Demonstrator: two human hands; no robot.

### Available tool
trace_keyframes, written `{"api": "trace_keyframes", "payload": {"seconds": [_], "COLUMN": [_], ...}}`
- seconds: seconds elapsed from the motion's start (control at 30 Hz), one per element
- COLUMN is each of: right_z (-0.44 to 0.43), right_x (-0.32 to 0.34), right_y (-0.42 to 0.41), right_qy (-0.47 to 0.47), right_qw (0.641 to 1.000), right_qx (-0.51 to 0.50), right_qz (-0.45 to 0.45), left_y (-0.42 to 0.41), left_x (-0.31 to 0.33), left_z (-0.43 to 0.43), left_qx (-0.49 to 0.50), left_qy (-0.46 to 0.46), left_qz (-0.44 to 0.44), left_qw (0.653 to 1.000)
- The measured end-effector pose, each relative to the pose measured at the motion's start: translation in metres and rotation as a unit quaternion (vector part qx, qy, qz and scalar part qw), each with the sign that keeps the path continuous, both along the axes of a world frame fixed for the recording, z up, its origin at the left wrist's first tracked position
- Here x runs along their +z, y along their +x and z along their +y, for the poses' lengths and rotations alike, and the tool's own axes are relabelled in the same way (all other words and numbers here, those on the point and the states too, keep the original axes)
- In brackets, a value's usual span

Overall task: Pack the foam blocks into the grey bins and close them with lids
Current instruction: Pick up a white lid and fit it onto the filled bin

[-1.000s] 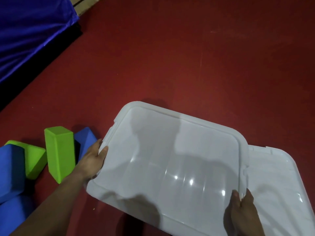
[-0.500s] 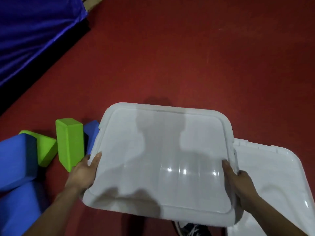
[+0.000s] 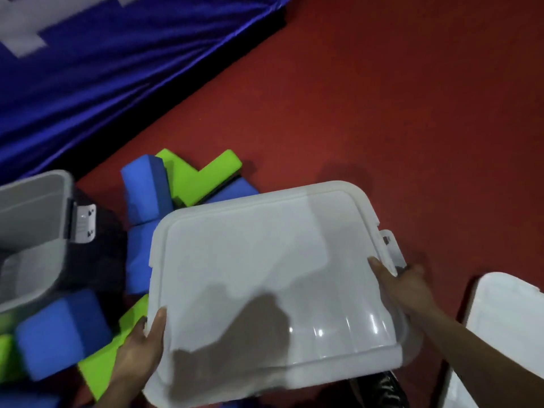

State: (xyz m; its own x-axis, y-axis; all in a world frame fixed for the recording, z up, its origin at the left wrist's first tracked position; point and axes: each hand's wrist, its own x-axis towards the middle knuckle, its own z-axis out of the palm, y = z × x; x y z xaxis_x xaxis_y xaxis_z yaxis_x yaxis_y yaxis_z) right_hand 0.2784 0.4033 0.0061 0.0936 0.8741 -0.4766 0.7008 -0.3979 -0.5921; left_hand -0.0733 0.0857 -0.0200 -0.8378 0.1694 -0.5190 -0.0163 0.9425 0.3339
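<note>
Both hands, the left hand (image 3: 138, 353) and the right hand (image 3: 407, 285), grip the white lid (image 3: 265, 278) by its edges above the floor. The grey bin (image 3: 32, 231) at left is open and looks empty. Blue and green foam blocks (image 3: 176, 184) lie loose beside it, so I judge that packing has not really begun.

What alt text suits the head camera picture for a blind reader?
A left hand and right hand grip a white lid by opposite edges. Blue and green foam blocks lie on the red floor beside an open grey bin at left; a second lid lies at right.
</note>
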Motion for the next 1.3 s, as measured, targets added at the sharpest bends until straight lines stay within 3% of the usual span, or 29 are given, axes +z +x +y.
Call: {"api": "trace_keyframes", "payload": {"seconds": [0.1,0.2,0.27,0.33,0.5,0.63,0.77,0.97,1.13,1.3], "right_z": [-0.005,-0.003,-0.001,0.001,-0.002,-0.001,0.004,0.008,0.005,0.024], "right_x": [0.012,0.010,0.006,0.001,0.000,-0.004,-0.006,0.000,0.002,0.004], "right_y": [-0.006,-0.010,-0.008,-0.002,-0.006,-0.005,-0.001,-0.002,0.000,0.017], "right_qy": [0.068,0.073,0.063,0.067,0.130,0.168,0.184,0.165,0.105,0.076], "right_qw": [0.997,0.995,0.994,0.991,0.980,0.971,0.969,0.971,0.983,0.989], "right_qx": [0.039,0.063,0.084,0.110,0.134,0.147,0.132,0.127,0.133,0.116], "right_qz": [-0.018,-0.025,-0.023,-0.039,-0.065,-0.088,-0.097,-0.119,-0.072,-0.046], "left_y": [-0.007,-0.013,-0.007,-0.007,0.005,0.005,0.013,0.013,0.000,0.012], "left_x": [-0.004,-0.003,0.007,0.011,0.025,0.012,0.015,0.019,0.013,0.010], "left_z": [-0.011,-0.006,0.007,0.020,0.044,0.039,0.047,0.052,0.058,0.071], "left_qx": [0.118,0.179,0.164,0.145,0.087,0.015,0.009,0.033,0.015,0.023], "left_qy": [0.092,0.229,0.283,0.289,0.205,0.175,0.185,0.186,0.177,0.250], "left_qz": [-0.090,-0.206,-0.154,-0.028,0.163,0.226,0.240,0.194,0.044,-0.028], "left_qw": [0.985,0.934,0.932,0.946,0.961,0.958,0.953,0.963,0.983,0.967]}}
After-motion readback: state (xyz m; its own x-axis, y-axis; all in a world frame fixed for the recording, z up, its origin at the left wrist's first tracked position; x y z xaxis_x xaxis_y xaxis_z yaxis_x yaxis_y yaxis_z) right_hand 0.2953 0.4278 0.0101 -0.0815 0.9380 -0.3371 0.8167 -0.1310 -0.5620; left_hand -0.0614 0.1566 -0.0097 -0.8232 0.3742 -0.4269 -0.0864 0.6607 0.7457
